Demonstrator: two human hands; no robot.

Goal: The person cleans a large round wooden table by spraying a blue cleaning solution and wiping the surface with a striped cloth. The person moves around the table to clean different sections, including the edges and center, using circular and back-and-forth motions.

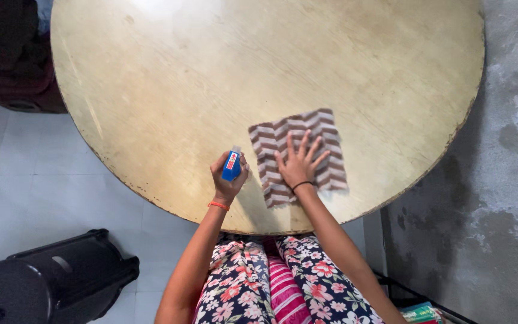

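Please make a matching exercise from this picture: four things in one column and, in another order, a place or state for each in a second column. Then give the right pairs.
Things:
1. left hand
2. right hand
3. striped cloth
4. black stool

Places or states:
A. lies flat on the round table
B. stands on the tiled floor, left of the person's lap
C. grips a small blue bottle
D. presses on the cloth with fingers spread

Right pairs: 1-C, 2-D, 3-A, 4-B
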